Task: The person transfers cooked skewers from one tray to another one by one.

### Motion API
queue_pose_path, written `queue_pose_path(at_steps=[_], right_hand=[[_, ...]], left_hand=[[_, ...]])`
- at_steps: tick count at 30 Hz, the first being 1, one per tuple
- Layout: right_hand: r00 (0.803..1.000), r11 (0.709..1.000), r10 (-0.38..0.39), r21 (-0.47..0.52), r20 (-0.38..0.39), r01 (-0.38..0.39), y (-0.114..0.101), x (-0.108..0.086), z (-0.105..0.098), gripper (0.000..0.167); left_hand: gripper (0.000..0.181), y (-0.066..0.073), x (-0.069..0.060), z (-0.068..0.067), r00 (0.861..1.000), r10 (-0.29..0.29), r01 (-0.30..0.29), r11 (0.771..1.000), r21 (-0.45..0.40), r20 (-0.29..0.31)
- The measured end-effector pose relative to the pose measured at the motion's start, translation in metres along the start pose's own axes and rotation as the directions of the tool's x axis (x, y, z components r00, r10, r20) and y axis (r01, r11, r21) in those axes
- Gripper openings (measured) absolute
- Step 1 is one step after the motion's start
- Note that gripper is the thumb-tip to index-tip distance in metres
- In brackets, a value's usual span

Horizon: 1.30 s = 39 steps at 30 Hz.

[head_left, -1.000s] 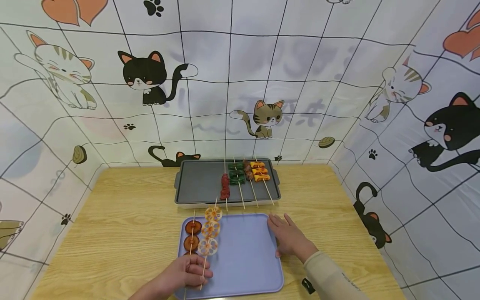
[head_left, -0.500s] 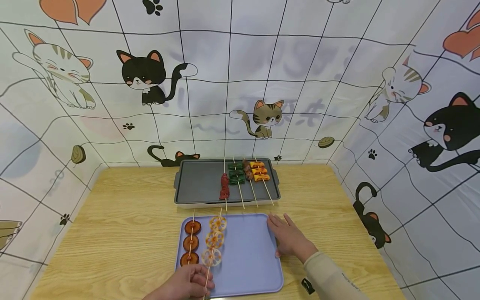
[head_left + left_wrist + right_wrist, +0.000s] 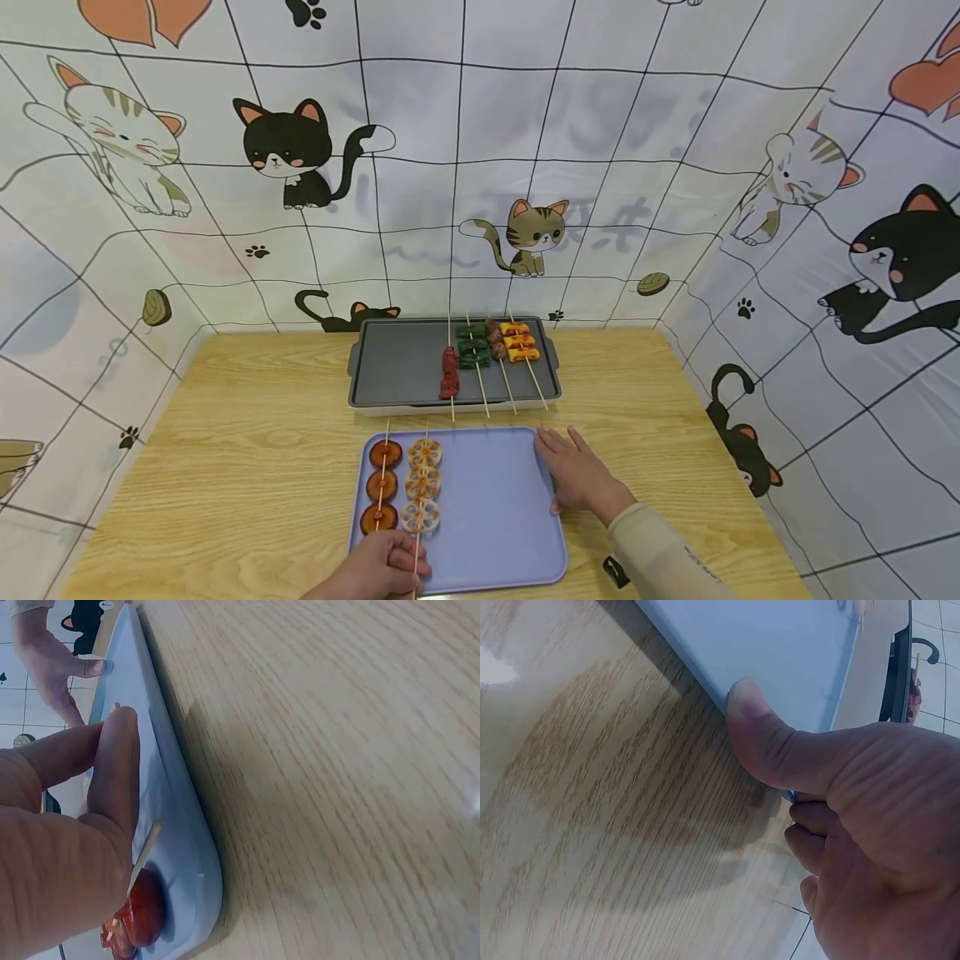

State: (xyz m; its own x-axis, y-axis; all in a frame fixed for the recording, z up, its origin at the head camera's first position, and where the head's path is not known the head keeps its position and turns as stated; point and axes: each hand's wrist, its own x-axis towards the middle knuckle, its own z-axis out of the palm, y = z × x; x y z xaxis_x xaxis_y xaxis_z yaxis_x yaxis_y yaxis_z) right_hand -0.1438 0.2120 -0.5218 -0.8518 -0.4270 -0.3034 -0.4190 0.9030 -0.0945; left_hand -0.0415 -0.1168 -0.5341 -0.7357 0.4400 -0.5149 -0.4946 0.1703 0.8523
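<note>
My left hand (image 3: 377, 568) pinches the lower stick of a lotus root skewer (image 3: 422, 483) between thumb and fingers. Its slices lie over the left part of the lilac tray (image 3: 498, 508). Just left of it lies a skewer of round brown slices (image 3: 382, 486), perhaps mushroom caps, its lower end partly covered by the hand. In the left wrist view, the thumb and a finger (image 3: 116, 761) meet at the stick's end. My right hand (image 3: 581, 475) rests on the tray's right edge near the far corner, its thumb (image 3: 751, 724) on the rim.
Behind the tray stands a grey grill pan (image 3: 397, 362). On it lie a red skewer (image 3: 449, 373), a green skewer (image 3: 472, 346), a brown meat skewer (image 3: 496, 340) and a yellow one (image 3: 519, 342). A small black object (image 3: 616, 572) lies by the right sleeve. Cat-print cloth surrounds the table.
The lotus root skewer has come down and turned nearly parallel to the brown one, the left hand moving slightly right and nearer. My right hand has stayed at the tray's edge.
</note>
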Motion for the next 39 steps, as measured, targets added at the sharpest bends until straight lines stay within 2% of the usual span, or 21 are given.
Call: queue_pose_path(at_steps=[6, 12, 21, 31, 36, 39], right_hand=[[1.0, 1.0, 0.001, 0.005, 0.001, -0.001, 0.0003, -0.0004, -0.0006, 0.109], [1.0, 1.0, 0.0, 0.007, 0.003, 0.0, 0.0005, -0.0007, -0.001, 0.108], [1.0, 1.0, -0.005, 0.005, -0.004, 0.005, 0.0012, -0.0002, 0.0006, 0.109], [1.0, 1.0, -0.004, 0.007, -0.006, 0.004, 0.0018, 0.0007, 0.0018, 0.109], [1.0, 1.0, -0.006, 0.008, -0.003, 0.006, 0.0012, 0.0006, 0.0003, 0.109], [1.0, 1.0, -0.01, 0.009, -0.008, 0.01, 0.0009, -0.0001, -0.0006, 0.109]], left_hand=[[0.017, -0.0023, 0.0038, 0.0034, 1.0, -0.012, 0.012, 1.0, -0.002, -0.027], [0.017, -0.0021, 0.0065, 0.0052, 0.997, -0.032, 0.035, 0.999, 0.04, -0.07], [0.019, 0.0017, 0.0075, 0.0065, 0.995, -0.001, 0.014, 0.992, 0.123, -0.102], [0.014, 0.004, 0.0073, 0.0061, 0.986, 0.061, -0.01, 0.949, 0.314, -0.155], [0.013, 0.0062, 0.0073, 0.0075, 0.983, 0.03, 0.038, 0.932, 0.361, -0.182], [0.013, 0.007, 0.0077, 0.0069, 0.983, 0.022, 0.054, 0.914, 0.402, -0.183]])
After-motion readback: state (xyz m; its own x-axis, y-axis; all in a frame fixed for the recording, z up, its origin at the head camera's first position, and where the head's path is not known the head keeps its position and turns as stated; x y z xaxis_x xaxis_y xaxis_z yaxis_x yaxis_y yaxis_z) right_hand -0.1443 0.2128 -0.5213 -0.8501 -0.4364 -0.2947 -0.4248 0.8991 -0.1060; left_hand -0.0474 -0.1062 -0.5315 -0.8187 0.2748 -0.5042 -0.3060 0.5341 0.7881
